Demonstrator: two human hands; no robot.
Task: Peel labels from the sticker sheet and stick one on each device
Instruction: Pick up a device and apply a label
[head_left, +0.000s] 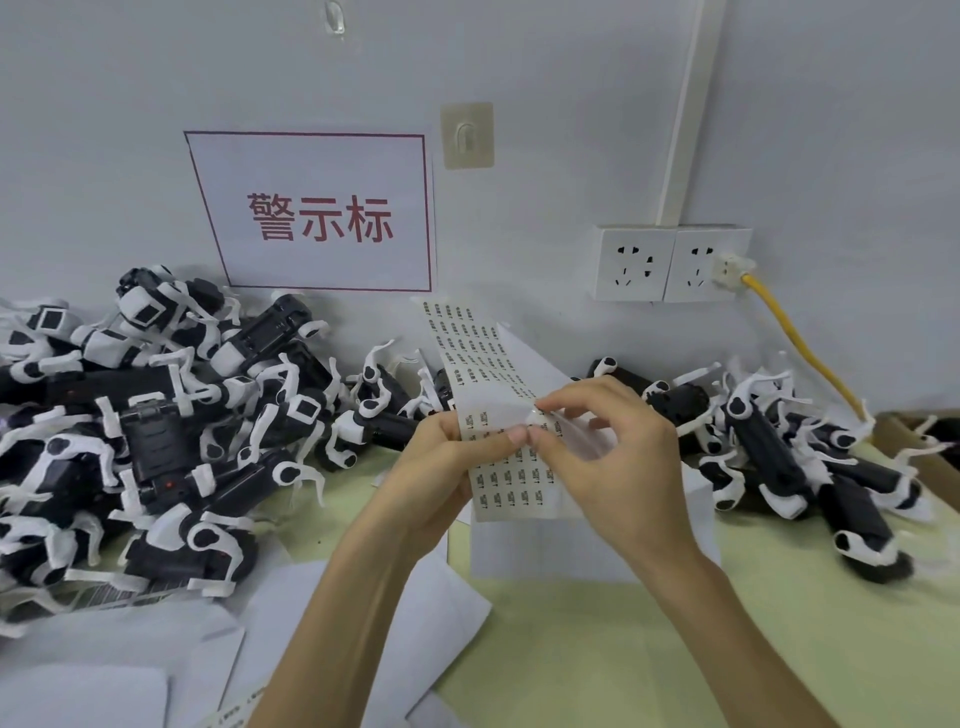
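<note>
A big pile of black-and-white devices (156, 431) is filling the frame's left, a smaller pile (789, 457) lying at the right. At centre, the left hand (441, 467) is pinching the sticker sheet (511, 478) upright, while the right hand (608, 457) is gripping a clear strip (524, 413) against it.

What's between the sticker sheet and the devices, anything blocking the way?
Nothing visible. Both hands, left and right, hold the sheet above the table; device piles lie open on the left and right.
</note>
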